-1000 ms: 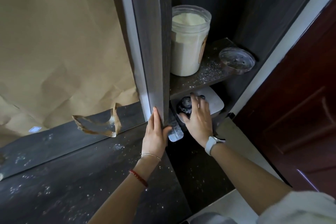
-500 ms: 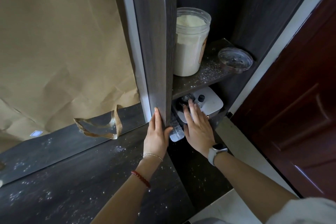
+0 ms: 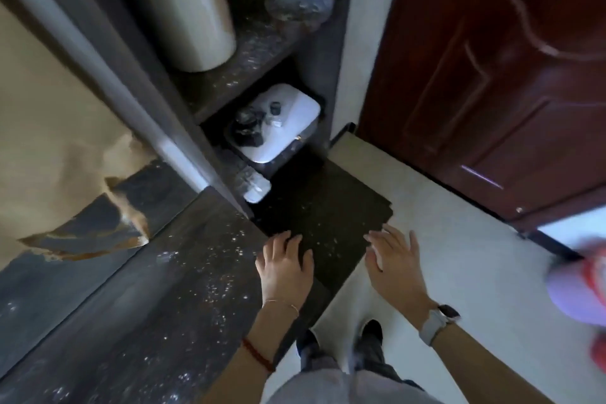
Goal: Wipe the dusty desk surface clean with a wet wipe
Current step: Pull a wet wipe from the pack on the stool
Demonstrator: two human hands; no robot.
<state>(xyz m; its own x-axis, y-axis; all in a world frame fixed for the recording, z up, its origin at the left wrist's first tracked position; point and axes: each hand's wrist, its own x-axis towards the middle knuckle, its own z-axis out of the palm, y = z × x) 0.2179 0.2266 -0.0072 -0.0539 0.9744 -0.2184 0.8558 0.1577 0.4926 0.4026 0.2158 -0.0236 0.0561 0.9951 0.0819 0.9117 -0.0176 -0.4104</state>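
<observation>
Desk (image 3: 170, 321) dusty under left hand (image 3: 284, 267) | right hand (image 3: 395, 261) beside edge | fingers spread, holding nothing

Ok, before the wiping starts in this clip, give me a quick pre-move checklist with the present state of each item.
1. Wet wipe in hand: not ok; left hand and right hand are both empty, fingers spread.
2. Wet wipe located: cannot tell; none identifiable in view.
3. Dust present on desk surface: ok; white specks all over.
4. Wiping area free of objects near the hands: ok.
5. Torn brown paper off the desk: not ok; it curls onto the back edge.
</observation>
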